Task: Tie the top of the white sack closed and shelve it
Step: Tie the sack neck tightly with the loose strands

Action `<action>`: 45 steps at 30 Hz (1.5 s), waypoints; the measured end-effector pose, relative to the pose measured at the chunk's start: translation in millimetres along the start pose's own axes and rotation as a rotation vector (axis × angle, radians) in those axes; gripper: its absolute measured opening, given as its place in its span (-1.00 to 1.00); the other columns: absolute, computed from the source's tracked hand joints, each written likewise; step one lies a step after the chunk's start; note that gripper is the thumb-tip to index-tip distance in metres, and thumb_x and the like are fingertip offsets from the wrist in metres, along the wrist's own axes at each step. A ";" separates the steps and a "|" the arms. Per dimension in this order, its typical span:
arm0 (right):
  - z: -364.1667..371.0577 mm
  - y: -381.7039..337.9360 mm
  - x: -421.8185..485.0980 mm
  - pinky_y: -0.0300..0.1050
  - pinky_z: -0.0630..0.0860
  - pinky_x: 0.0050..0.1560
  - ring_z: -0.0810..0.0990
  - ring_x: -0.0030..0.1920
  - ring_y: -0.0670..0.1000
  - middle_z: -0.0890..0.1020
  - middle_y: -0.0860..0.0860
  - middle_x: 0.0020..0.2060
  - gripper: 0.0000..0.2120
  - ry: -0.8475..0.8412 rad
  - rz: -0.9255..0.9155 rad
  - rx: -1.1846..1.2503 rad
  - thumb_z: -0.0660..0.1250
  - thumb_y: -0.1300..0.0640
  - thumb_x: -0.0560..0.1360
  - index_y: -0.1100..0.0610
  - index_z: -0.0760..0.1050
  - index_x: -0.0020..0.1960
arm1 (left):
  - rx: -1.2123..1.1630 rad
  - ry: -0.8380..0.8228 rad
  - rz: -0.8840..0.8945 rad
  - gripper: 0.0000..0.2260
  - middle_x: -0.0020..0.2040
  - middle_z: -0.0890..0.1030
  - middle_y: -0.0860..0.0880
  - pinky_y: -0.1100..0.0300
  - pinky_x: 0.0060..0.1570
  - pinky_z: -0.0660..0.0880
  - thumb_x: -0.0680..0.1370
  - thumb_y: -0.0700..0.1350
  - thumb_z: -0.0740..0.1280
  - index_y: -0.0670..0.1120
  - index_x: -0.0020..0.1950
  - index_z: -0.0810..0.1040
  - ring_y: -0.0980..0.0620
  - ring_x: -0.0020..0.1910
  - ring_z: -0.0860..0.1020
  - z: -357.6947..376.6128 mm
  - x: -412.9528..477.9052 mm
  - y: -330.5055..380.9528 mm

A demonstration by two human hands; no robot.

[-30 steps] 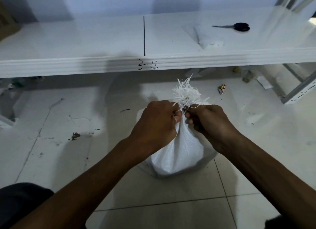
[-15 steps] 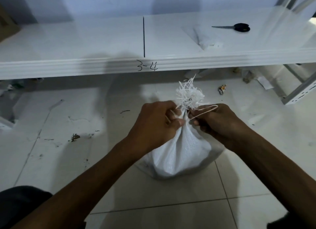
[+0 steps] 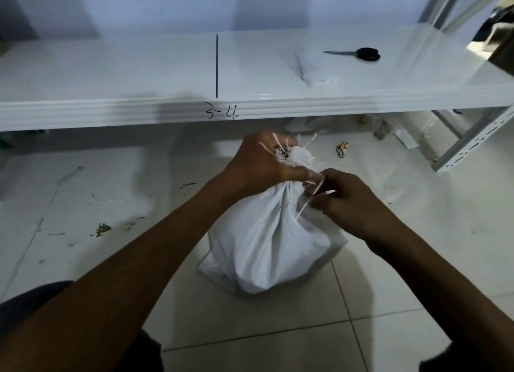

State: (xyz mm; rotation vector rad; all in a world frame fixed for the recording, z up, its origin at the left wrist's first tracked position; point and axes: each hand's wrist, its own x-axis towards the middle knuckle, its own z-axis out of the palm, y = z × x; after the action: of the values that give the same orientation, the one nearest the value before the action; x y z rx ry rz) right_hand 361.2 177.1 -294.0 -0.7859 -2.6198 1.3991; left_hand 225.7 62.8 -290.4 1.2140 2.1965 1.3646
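On the pale tiled floor (image 3: 389,344) before a white metal shelf (image 3: 139,110), the white woven sack (image 3: 267,246) stands. The left hand (image 3: 261,163) has risen to clench its frayed top; right hand (image 3: 347,202) now pinches the thin white string (image 3: 308,202), so knotting is underway.

The scene was dimly lit, with a bluish cast. Soft shadows were thrown on the shelf (image 3: 111,74). Straight lines were bent near the edges.
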 end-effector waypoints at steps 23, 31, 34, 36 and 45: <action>9.3 -8.9 -3.2 -0.33 0.59 -0.18 0.68 -0.30 -0.18 0.70 -0.09 -0.28 -0.90 0.153 -0.295 0.134 0.41 0.24 0.48 0.09 0.67 -0.06 | 0.258 0.042 -0.020 -0.92 -0.21 0.68 0.05 0.24 -0.29 0.57 0.48 -0.07 0.45 -0.05 -0.10 0.69 0.12 -0.26 0.62 -51.6 4.7 34.1; -5.3 -5.2 -4.8 -0.32 0.56 -0.26 0.66 -0.37 -0.23 0.70 -0.10 -0.33 -0.95 0.152 -0.187 -0.014 0.40 0.09 0.50 0.05 0.62 -0.11 | 0.230 -0.104 0.008 0.14 0.50 0.23 0.09 0.32 0.18 0.33 0.10 0.20 0.63 0.23 0.52 0.04 0.17 0.37 0.28 -51.2 -10.2 36.7; -12.6 -5.8 -6.2 -0.27 0.56 -0.22 0.66 -0.37 -0.22 0.70 -0.08 -0.38 -0.89 0.095 -0.153 -0.040 0.39 0.06 0.51 0.05 0.63 -0.17 | 0.250 -0.207 0.015 0.26 0.40 0.40 0.01 0.29 0.23 0.40 0.07 0.08 0.69 0.15 0.55 -0.06 0.11 0.31 0.41 -23.4 -14.0 21.6; -16.9 -4.8 -6.2 -0.21 0.59 -0.21 0.66 -0.35 -0.22 0.71 -0.08 -0.38 -0.91 0.075 -0.134 -0.041 0.39 0.07 0.51 0.02 0.62 -0.15 | 0.249 -0.169 0.010 0.13 0.13 0.59 0.04 0.34 0.05 0.51 0.12 0.01 0.68 0.12 0.53 0.09 0.12 0.06 0.59 -8.8 -13.5 10.3; -22.4 0.1 -7.4 -0.44 0.41 -0.34 0.64 -0.30 -0.27 0.70 -0.15 -0.34 -0.87 -0.049 -0.098 -0.169 0.36 0.08 0.51 -0.05 0.59 -0.21 | -0.419 0.286 -0.157 -0.80 -0.30 0.64 0.03 0.24 -0.27 0.52 0.47 -0.38 0.36 -0.09 -0.17 0.62 0.10 -0.35 0.59 -22.5 14.3 12.9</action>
State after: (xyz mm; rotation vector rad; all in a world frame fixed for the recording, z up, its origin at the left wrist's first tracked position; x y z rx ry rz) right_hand 374.2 190.7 -279.7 -0.6361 -2.8007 1.1997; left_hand 209.7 62.9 -265.4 0.7194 1.9772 1.8997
